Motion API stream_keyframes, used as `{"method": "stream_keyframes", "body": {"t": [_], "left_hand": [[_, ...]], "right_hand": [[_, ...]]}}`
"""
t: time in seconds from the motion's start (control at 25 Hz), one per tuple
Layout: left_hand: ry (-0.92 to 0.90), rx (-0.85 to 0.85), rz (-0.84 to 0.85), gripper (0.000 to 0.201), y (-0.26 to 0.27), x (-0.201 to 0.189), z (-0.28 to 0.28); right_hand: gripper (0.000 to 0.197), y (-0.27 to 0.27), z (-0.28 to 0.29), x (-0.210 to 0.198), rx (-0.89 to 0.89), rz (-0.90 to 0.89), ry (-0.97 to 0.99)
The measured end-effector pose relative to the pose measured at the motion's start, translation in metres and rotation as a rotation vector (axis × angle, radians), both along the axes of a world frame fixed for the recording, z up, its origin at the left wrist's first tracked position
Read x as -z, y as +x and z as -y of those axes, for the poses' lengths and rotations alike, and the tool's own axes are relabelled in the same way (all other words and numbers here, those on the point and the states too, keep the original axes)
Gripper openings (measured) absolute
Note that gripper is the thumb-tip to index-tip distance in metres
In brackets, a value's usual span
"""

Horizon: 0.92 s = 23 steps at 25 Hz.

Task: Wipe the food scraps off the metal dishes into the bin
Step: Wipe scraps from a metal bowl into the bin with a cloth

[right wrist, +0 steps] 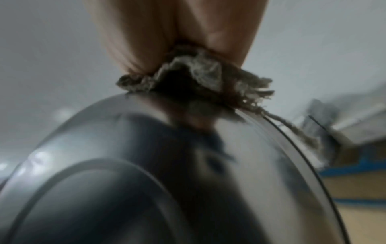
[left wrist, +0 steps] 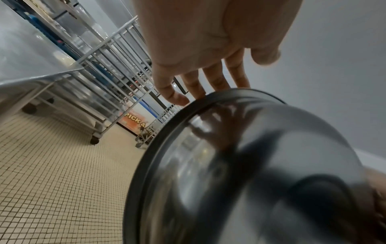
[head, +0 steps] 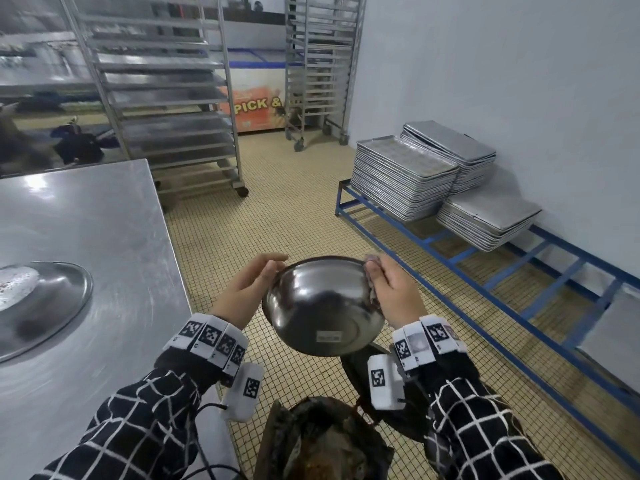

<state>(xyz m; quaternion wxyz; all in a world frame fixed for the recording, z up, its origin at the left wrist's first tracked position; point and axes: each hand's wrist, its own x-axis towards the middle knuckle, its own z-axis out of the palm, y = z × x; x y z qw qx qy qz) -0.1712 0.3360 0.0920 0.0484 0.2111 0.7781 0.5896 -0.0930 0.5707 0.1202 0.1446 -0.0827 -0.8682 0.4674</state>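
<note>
I hold a metal bowl [head: 322, 306] tilted in the air, its shiny underside towards me, above a bin [head: 322, 441] lined with a black bag of scraps. My left hand [head: 268, 271] is at the bowl's left rim. In the left wrist view its fingers [left wrist: 194, 89] reach fairly straight over the rim of the bowl [left wrist: 250, 173], and the thumb is off the metal. My right hand [head: 381, 275] pinches a frayed grey rag [head: 372, 263] against the right rim. The right wrist view shows the rag [right wrist: 198, 77] squeezed onto the bowl's [right wrist: 167, 181] edge. The bowl's inside is hidden.
To my left, a steel table [head: 104, 220] carries a wide metal dish [head: 52, 306] holding residue. Stacks of baking trays [head: 405, 178] sit on a low blue frame [head: 485, 271] along the right wall. Wheeled tray racks [head: 166, 98] stand behind, on tiled floor.
</note>
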Motion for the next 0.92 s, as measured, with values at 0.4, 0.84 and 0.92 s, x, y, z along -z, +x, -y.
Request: {"method": "stream_keyframes", "body": {"t": [0.4,0.84,0.92], "left_hand": [[-0.001,-0.083,0.104,0.025,0.007,-0.005,-0.018],[0.071,-0.112,0.197,0.036,0.008,-0.018,-0.013],[0.053,-0.111,0.184,0.036,0.007,-0.02,-0.015]], "right_hand": [[0.037,-0.004,0.061,0.017,-0.037,-0.363,0.495],[0.043,-0.004,0.05,0.053,0.239,-0.296,-0.059],[0.038,-0.002,0.053,0.054,0.224,-0.447,0.019]]}}
